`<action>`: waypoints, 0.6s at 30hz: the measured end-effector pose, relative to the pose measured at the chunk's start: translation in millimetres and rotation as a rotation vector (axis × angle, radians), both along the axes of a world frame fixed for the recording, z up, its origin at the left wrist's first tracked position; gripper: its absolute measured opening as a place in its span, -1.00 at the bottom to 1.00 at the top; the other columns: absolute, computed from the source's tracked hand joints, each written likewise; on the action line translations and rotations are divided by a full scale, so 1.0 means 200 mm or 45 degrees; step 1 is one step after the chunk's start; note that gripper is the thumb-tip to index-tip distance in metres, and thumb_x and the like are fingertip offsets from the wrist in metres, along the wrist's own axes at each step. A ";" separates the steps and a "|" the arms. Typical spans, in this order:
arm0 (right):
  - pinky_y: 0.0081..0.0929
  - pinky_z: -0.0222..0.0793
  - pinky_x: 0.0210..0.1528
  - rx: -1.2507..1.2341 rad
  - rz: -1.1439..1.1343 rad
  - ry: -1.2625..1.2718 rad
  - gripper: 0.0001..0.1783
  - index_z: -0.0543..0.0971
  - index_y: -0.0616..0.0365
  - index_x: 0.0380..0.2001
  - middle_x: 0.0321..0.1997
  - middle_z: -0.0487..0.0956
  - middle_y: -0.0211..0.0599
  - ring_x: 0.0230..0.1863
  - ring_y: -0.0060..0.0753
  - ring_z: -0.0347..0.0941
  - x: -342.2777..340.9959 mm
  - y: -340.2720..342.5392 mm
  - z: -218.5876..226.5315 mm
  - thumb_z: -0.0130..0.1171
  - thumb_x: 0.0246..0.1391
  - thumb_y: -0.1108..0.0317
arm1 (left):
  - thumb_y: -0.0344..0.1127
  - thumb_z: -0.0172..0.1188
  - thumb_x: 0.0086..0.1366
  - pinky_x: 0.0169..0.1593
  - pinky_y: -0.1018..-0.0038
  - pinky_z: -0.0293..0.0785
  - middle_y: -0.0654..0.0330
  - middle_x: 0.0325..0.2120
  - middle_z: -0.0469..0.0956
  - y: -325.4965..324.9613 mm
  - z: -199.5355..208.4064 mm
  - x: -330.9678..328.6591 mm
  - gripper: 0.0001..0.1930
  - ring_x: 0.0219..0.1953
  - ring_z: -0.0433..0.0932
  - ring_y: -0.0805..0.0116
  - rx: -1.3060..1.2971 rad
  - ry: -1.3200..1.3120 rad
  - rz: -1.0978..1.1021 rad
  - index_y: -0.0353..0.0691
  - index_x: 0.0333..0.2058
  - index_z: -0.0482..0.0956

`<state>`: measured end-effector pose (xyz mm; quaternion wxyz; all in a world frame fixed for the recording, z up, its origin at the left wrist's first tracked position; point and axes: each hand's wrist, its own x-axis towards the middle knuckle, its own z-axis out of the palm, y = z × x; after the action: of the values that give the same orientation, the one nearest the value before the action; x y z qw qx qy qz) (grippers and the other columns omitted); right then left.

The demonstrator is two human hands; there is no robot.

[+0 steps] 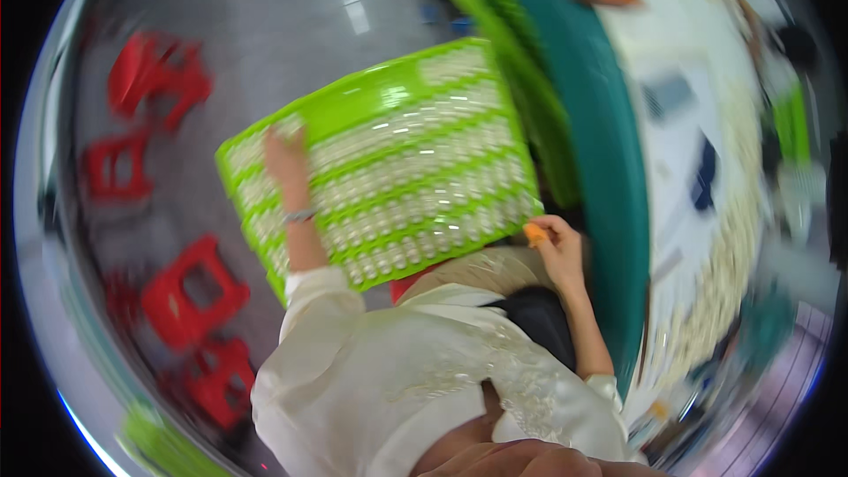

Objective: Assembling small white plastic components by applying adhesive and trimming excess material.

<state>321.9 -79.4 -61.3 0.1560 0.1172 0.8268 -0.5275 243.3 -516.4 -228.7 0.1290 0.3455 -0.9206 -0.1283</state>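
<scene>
A bright green tray (358,97) lies tilted in front of me, across my lap. Rows of small white rounded pieces (402,252) fill most of it, while a strip along its far side shows bare green. Over the far left part of the tray is my left hand (284,163), its fingers blurred among white pieces, so their grip is unclear. My right hand (561,252) is beside the tray's near right corner. Its thumb and fingers are closed on a small orange piece (535,234), whose kind I cannot make out.
More green trays (539,115) stand between mine and a teal-edged table (609,168) on the right. White material (698,327), a dark blue item (704,172) and a grey item (669,95) lie on that table. Red stools (196,291) stand on the grey floor at left.
</scene>
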 end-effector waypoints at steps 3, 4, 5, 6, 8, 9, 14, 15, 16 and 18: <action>-0.72 0.28 -0.41 -0.173 -0.190 0.087 -0.85 0.52 0.23 -0.32 -0.41 0.47 -0.45 -0.45 -0.74 0.33 0.19 0.11 0.27 0.14 -0.03 0.50 | -0.13 0.36 -0.05 -0.37 0.34 0.41 0.09 -0.45 0.50 0.16 0.15 -0.09 -0.46 -0.48 0.46 0.22 0.214 0.270 -0.255 -0.36 -0.14 0.45; -0.72 0.28 -0.40 0.028 -0.124 0.092 -0.84 0.51 0.23 -0.30 -0.42 0.46 -0.45 -0.47 -0.72 0.32 0.25 0.19 0.38 0.14 -0.02 0.47 | -0.22 0.35 -0.03 -0.42 0.44 0.40 0.12 -0.45 0.49 0.30 0.28 -0.13 -0.51 -0.51 0.44 0.34 0.275 0.324 -0.399 -0.33 -0.14 0.46; -0.72 0.27 -0.39 0.049 -0.217 0.144 -0.83 0.51 0.22 -0.30 -0.42 0.46 -0.46 -0.47 -0.71 0.32 0.33 0.24 0.48 0.15 -0.03 0.46 | -0.31 0.33 -0.01 -0.41 0.49 0.38 0.14 -0.45 0.49 0.50 0.45 -0.17 -0.57 -0.48 0.44 0.41 0.439 0.396 -0.574 -0.32 -0.15 0.46; -0.72 0.27 -0.37 0.063 -0.291 0.194 -0.81 0.51 0.21 -0.29 -0.42 0.46 -0.47 -0.47 -0.70 0.32 0.42 0.30 0.56 0.15 -0.03 0.45 | -0.31 0.33 -0.01 -0.41 0.49 0.38 0.14 -0.45 0.49 0.74 0.64 -0.20 -0.57 -0.48 0.44 0.41 0.489 0.406 -0.701 -0.32 -0.15 0.46; -0.71 0.27 -0.35 0.099 -0.526 0.421 -0.80 0.51 0.20 -0.29 -0.41 0.47 -0.48 -0.45 -0.70 0.32 0.64 0.47 0.69 0.17 -0.05 0.44 | -0.35 0.32 0.00 -0.37 0.50 0.39 0.15 -0.39 0.49 1.23 1.02 -0.16 -0.61 -0.42 0.45 0.41 0.876 0.522 -1.258 -0.29 -0.16 0.48; -0.70 0.28 -0.32 0.259 -0.678 0.515 -0.77 0.51 0.20 -0.27 -0.40 0.48 -0.46 -0.43 -0.66 0.33 0.78 0.57 0.71 0.19 -0.07 0.44 | -0.36 0.32 -0.01 -0.35 0.49 0.39 0.14 -0.36 0.48 1.45 1.20 -0.11 -0.61 -0.38 0.45 0.37 0.901 0.509 -1.623 -0.28 -0.17 0.48; -0.52 0.30 -0.18 0.940 -0.978 0.532 -0.61 0.49 0.16 -0.20 -0.22 0.45 -0.29 -0.22 -0.43 0.36 1.21 0.97 0.86 0.26 -0.19 0.40 | -0.36 0.33 -0.12 -0.28 0.36 0.41 0.08 -0.36 0.42 2.31 1.62 0.16 -0.64 -0.29 0.43 0.13 0.759 0.682 -2.992 -0.29 -0.28 0.48; -0.52 0.30 -0.18 0.921 -0.997 0.541 -0.61 0.49 0.16 -0.20 -0.22 0.45 -0.29 -0.22 -0.43 0.36 1.24 1.00 0.84 0.26 -0.19 0.40 | -0.36 0.33 -0.12 -0.28 0.36 0.41 0.08 -0.36 0.42 2.42 1.63 0.20 -0.64 -0.29 0.43 0.13 0.732 0.672 -3.011 -0.29 -0.28 0.48; -0.48 0.25 -0.11 0.967 -0.854 0.524 -0.60 0.48 0.15 -0.19 -0.19 0.43 -0.27 -0.16 -0.34 0.31 1.24 1.02 0.81 0.26 -0.20 0.41 | -0.33 0.32 -0.12 -0.29 0.36 0.42 0.09 -0.37 0.42 2.51 1.61 0.24 -0.65 -0.31 0.43 0.13 0.593 0.585 -3.132 -0.28 -0.31 0.49; -0.43 0.21 -0.04 0.985 -0.713 0.529 -0.58 0.47 0.13 -0.17 -0.15 0.40 -0.24 -0.10 -0.24 0.27 1.22 1.05 0.75 0.25 -0.22 0.42 | -0.30 0.31 -0.13 -0.30 0.36 0.42 0.10 -0.38 0.41 2.61 1.55 0.30 -0.66 -0.33 0.43 0.13 0.408 0.479 -3.243 -0.27 -0.33 0.50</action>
<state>564.9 129.8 88.8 -0.2134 0.2759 0.9117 -0.2170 303.3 5.4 82.2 0.0010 -0.7793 -0.5420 -0.3144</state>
